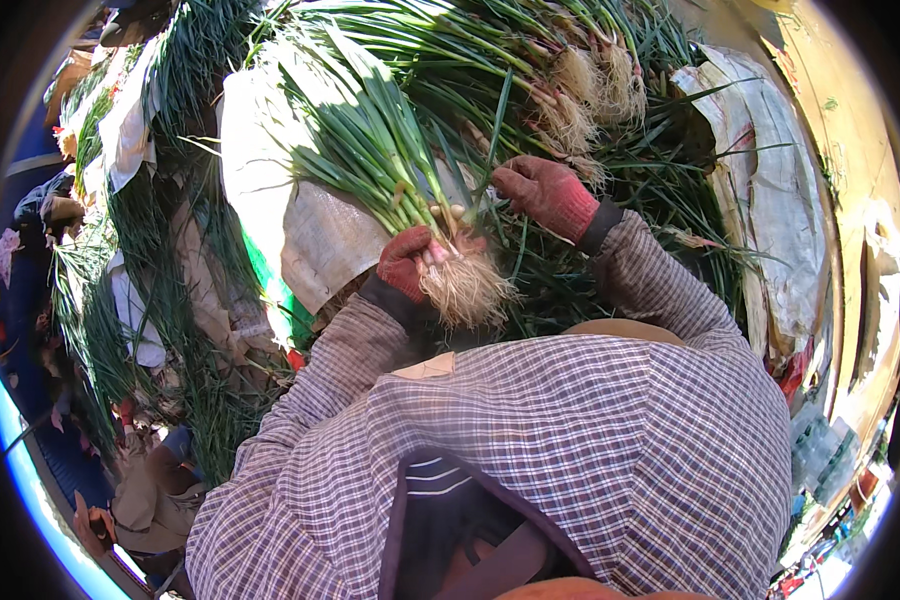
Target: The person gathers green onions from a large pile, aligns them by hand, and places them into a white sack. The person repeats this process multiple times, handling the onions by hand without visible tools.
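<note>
My left hand (405, 264), in a red knit glove, grips a bunch of young green garlic (375, 142) just above its roots. The pinkish-white bulbs sit in the fist, and a tuft of pale stringy roots (466, 291) hangs toward my body. Its long green leaves fan out away from me, to the upper left, over a pale woven sack (330, 240). To the right of the bunch is my right hand (547, 196), also in a red glove. Its fingers are curled, with thumb and forefinger pinched at a narrow green leaf (501, 112).
More garlic plants (570, 97) lie beyond my right hand, roots toward me. Loose leaves (562, 292) cover the ground below it. A white woven sack (772, 195) lies at right, beside a yellowish board (855, 120). Leafy piles and another person (154, 487) are at left.
</note>
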`<state>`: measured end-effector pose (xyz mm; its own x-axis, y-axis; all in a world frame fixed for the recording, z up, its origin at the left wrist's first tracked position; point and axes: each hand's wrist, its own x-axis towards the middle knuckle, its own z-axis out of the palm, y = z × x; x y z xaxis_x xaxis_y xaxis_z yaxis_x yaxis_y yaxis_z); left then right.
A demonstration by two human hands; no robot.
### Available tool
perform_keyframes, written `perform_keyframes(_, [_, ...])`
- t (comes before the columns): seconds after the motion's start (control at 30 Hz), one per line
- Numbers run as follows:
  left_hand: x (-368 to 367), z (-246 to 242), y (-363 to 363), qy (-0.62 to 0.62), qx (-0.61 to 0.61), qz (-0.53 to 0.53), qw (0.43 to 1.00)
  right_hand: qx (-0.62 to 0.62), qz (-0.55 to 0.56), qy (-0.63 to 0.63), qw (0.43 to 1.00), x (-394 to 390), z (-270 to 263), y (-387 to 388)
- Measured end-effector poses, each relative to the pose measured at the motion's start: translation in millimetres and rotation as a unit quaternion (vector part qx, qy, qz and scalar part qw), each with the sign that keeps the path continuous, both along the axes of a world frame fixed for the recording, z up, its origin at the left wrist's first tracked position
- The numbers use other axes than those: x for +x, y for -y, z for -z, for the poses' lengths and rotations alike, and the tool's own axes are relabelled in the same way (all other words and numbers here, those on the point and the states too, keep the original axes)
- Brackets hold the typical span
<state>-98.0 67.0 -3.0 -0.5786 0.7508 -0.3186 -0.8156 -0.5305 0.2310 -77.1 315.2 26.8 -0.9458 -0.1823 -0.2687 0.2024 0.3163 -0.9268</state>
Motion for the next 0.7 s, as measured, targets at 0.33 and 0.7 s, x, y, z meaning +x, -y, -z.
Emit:
perform_keyframes(0.33, [2.0, -6.9, -2.8, 0.014, 0.081, 0.086, 0.993, -0.357, 0.193, 0.284, 0.869, -41.5, 61.8, 76.4])
perform_keyframes(0.7, [-7.4, -49.5, 14.5, -0.049, 0.074, 0.087, 0.992, 0.263, -0.351, 0.234, 0.868, 31.7, -15.3, -44.9])
